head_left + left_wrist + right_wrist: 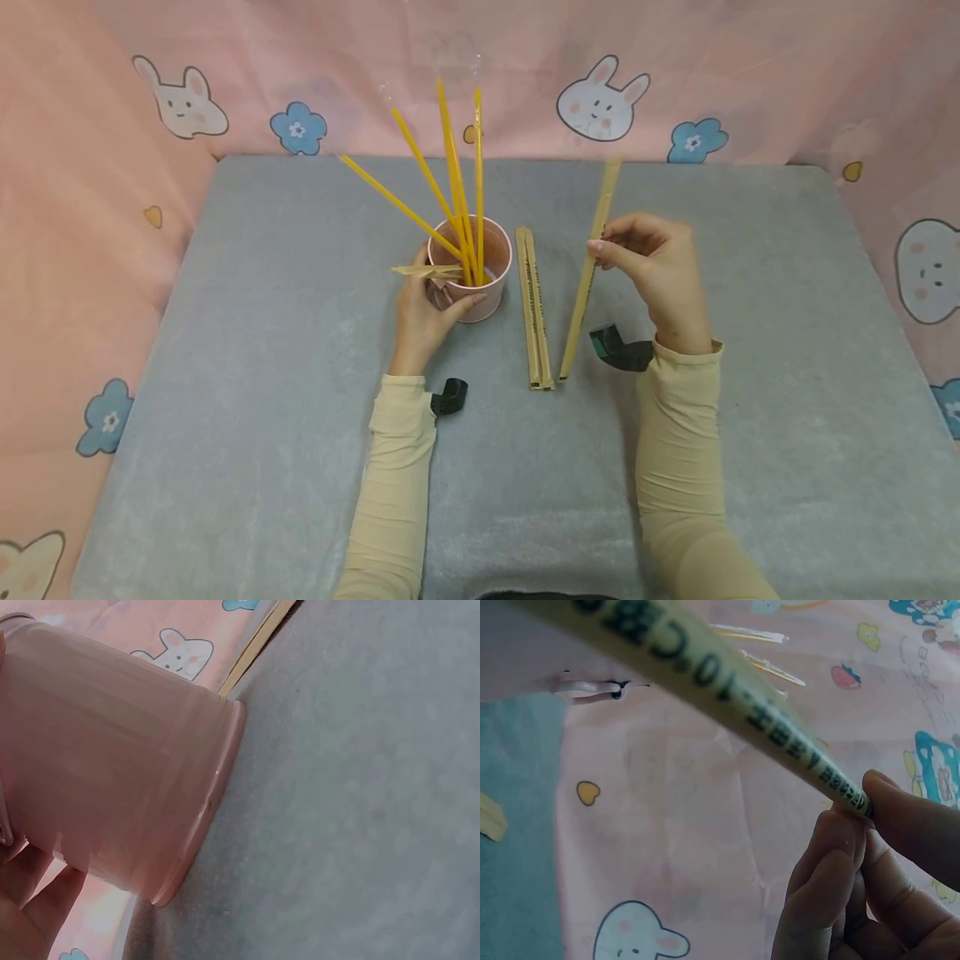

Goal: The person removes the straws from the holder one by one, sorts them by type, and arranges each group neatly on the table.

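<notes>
My left hand [422, 325] grips a small pink bucket [486, 307] by its left side, thumb across the front. In the left wrist view the bucket [112, 750] has its base on the table, and curled fingers [56, 900] show beneath its wall. Several yellow straws [405, 137] in clear film fan out of the bucket. A tan paper-wrapped piece [426, 272] juts over the left rim, just above my left hand. Between thumb and fingers my right hand [663, 267] pinches a tan paper-wrapped straw [582, 317], printed with dark lettering, held tilted to the bucket's right.
Two paper-wrapped straws [534, 308] lie side by side on the grey table [285, 400], between the bucket and my right hand. A pink curtain with rabbits and flowers [510, 83] hangs behind the table and along both sides. Small black cameras [626, 350] sit on both wrists.
</notes>
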`<state>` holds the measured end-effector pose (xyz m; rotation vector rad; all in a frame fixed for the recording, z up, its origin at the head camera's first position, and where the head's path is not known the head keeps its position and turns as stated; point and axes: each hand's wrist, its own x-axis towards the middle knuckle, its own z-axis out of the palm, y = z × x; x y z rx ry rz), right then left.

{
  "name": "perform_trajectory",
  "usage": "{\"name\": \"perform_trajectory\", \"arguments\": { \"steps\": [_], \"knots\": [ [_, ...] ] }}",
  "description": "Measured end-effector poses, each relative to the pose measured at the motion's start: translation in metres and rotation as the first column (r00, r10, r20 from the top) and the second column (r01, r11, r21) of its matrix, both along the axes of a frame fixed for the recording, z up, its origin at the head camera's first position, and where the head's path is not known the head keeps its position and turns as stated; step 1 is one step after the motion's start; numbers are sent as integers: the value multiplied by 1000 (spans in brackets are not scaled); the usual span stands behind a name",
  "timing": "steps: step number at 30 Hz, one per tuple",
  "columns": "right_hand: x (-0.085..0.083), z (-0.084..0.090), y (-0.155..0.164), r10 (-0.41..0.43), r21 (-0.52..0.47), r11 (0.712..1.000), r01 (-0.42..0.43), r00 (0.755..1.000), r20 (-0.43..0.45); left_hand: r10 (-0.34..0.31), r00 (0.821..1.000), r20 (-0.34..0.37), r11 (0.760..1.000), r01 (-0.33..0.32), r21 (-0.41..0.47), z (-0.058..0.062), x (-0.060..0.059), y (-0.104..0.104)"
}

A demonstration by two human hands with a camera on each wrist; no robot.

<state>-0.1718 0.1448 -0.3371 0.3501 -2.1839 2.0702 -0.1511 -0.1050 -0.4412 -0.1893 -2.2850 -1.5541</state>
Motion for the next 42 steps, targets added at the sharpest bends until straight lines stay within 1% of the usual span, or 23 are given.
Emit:
{"name": "perform_trajectory", "arguments": {
  "steps": [3, 6, 10, 14, 19, 28, 31, 35, 42],
  "knots": [
    [-2, -5, 1, -11, 41, 999, 11, 1000, 14, -2, 1000, 1, 1000, 2, 0, 0, 0, 0],
    [-4, -9, 1, -24, 106, 994, 20, 999, 32, -9, 1000, -4, 1000, 9, 9, 0, 0, 0],
    [-10, -17, 1, -9, 165, 986, -6, 996, 91, -15, 1000, -7, 1000, 15, 17, 0, -1, 0],
    [-17, -26, 2, 2, 193, 981, -31, 988, 153, -13, 1000, -3, 1000, 13, 18, 0, -1, 1],
    [-23, -36, 3, 6, 237, 970, -54, 980, 200, -18, 1000, 1, 999, 18, 33, 0, 0, 1],
    [-34, -56, 4, -3, 220, 974, -54, 968, 252, -31, 999, -27, 997, 33, 68, -1, -1, 1],
    [-37, -63, 4, 4, 224, 972, -66, 964, 266, -29, 999, -24, 997, 30, 73, -2, 0, 1],
    [-39, -68, 4, 12, 241, 967, -83, 960, 281, -22, 1000, -8, 998, 22, 58, -1, 0, 1],
    [-40, -72, 4, 23, 251, 961, -113, 942, 335, -13, 1000, -13, 1000, 13, 28, -1, 0, 2]
  ]
}}
